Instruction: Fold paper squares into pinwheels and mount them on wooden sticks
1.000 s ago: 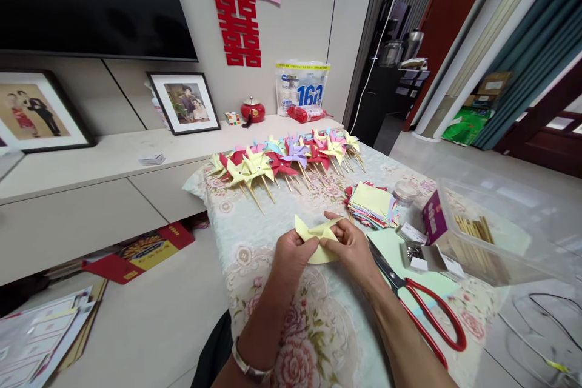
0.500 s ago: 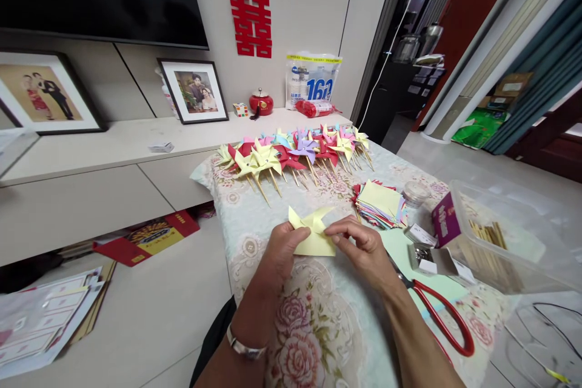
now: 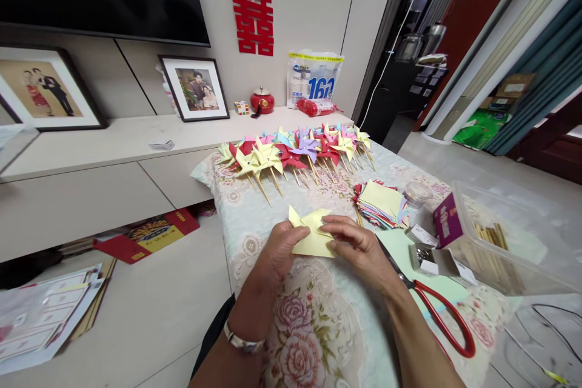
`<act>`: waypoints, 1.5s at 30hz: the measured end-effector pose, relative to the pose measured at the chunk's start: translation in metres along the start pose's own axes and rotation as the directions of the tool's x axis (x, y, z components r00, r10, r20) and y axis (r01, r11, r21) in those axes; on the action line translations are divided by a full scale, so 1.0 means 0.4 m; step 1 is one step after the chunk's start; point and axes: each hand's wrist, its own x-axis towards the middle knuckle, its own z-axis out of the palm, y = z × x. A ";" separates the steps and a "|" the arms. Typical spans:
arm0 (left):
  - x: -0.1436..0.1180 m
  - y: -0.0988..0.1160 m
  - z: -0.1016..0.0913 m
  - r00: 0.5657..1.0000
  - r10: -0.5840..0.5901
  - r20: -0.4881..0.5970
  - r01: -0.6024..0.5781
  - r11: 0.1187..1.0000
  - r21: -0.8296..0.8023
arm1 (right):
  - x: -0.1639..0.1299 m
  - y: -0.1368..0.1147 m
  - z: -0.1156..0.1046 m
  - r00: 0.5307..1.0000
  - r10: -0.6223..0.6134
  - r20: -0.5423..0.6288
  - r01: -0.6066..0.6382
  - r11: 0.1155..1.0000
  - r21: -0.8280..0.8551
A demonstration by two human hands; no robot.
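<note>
Yellow paper (image 3: 313, 236) pinched between both hands' grip

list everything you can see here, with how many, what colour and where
paper piece: one, pale yellow, partly folded, held over the table's near middle
pinwheels: a row, too many to count, mixed colours, far end of table
paper stack: one, mixed colours, right of the hands
scissors: one, red handles, table's right side
clear box: one, holds wooden sticks, far right
tablecloth: one, floral, pale green
picture frames: two, black, on the shelf
red jar: one, on the shelf
left hand: pinches the paper's left edge
right hand: presses the paper's right side
</note>
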 end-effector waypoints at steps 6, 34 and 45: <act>-0.004 -0.008 0.013 0.995 0.071 -0.067 -0.066 0.995 0.075 | 0.003 -0.007 0.008 0.998 0.059 0.004 -0.059 0.978 0.200; -0.002 -0.023 0.009 0.991 0.115 -0.075 -0.091 0.960 0.267 | 0.004 0.002 0.015 1.000 -0.003 0.021 0.004 0.999 -0.050; 0.016 -0.041 0.012 0.993 0.083 -0.079 -0.055 0.951 0.306 | 0.007 0.017 0.040 0.997 0.054 -0.049 -0.060 0.990 -0.130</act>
